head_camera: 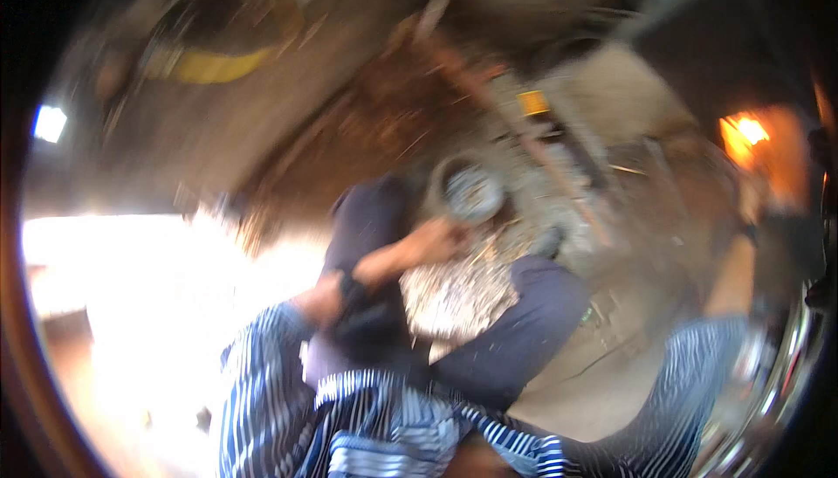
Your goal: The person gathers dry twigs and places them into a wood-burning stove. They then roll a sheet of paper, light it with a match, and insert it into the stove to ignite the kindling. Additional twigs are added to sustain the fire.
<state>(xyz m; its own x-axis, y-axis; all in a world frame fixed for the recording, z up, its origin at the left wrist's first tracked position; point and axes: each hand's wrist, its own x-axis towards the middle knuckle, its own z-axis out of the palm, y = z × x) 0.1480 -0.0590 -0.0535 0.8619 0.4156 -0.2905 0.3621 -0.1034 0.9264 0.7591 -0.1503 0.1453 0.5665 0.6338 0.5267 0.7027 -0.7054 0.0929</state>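
Note:
Everything in the head view is blurred. My left hand (445, 242), with a dark band at its wrist, is stretched out between my knees, its fingers seemingly curled. Just beyond it is a round grey container (474, 193) with pale bits in it; whether they touch is unclear. A pale, rough, straw-like heap (458, 294) lies below this hand, between my legs. Far to the right, my right hand (751, 200) reaches up beside a bright orange glow (749, 134), which looks like fire. Blur hides what either hand may hold.
A small yellow box-like object (532, 103) lies beyond the round container. A long reddish bar or strip (556, 173) runs diagonally past it. A dark panel (710, 39) stands at the upper right, and a yellow curved thing (222, 65) shows at the upper left.

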